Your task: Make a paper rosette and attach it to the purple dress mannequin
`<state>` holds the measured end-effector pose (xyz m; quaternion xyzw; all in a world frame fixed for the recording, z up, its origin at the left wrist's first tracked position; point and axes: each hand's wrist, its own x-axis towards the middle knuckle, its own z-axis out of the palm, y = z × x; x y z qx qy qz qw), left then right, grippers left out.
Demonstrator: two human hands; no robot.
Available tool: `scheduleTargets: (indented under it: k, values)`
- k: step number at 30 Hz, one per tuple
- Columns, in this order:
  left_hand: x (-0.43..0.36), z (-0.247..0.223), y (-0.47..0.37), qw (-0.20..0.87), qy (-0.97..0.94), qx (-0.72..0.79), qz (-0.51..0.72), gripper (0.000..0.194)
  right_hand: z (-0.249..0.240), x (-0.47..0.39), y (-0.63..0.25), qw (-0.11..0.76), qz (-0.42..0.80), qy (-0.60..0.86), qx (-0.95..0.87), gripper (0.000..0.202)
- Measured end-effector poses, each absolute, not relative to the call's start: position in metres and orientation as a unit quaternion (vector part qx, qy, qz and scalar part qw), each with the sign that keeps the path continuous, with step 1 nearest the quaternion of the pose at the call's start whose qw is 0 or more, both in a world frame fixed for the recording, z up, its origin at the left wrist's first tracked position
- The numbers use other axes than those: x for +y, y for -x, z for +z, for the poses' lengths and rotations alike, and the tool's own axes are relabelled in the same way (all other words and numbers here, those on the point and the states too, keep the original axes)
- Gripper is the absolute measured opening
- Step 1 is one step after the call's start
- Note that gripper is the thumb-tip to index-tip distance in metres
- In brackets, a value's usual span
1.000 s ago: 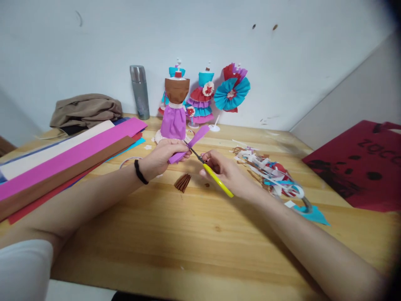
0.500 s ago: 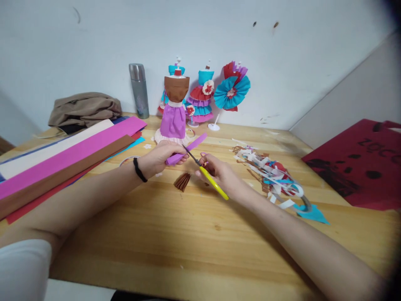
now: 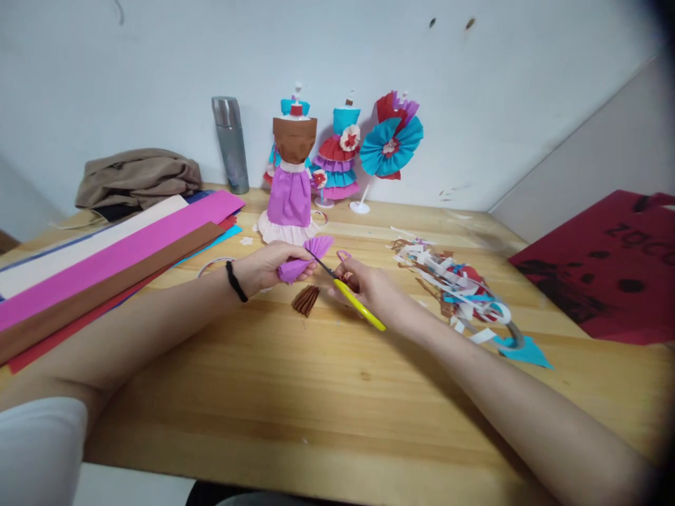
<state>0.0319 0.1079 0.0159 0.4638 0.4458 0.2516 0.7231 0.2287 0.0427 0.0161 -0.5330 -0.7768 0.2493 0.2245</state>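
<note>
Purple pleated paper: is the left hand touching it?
Touching. The head view shows the left hand gripping the purple pleated paper, which sticks out above and below the fingers.

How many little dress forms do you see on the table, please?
4: the brown-and-purple one in front, a mostly hidden one right behind it, the tiered one to their right, and the blue-fan one farthest right.

Loads of room on the near table (image 3: 295, 400) between the forearms (image 3: 174, 315), but yellow scissors (image 3: 359, 303) block the middle, paper sheets (image 3: 121, 260) the left, dressed stands (image 3: 290, 200) far, scraps (image 3: 472, 288) right.
</note>
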Motion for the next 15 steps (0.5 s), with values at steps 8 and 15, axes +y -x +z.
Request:
scheduleTargets:
  k: [8, 15]
  values:
    - [0.107, 0.032, -0.025, 0.632, -0.58, 0.418, 0.298, 0.023, 0.043, 0.039, -0.247, 0.048, 0.121, 0.579, -0.805, 0.021]
    - [0.093, 0.039, -0.032, 0.515, -0.684, 0.382, 0.349, 0.018, 0.055, 0.044, -0.266, -0.077, -0.029, 0.674, -0.734, 0.031]
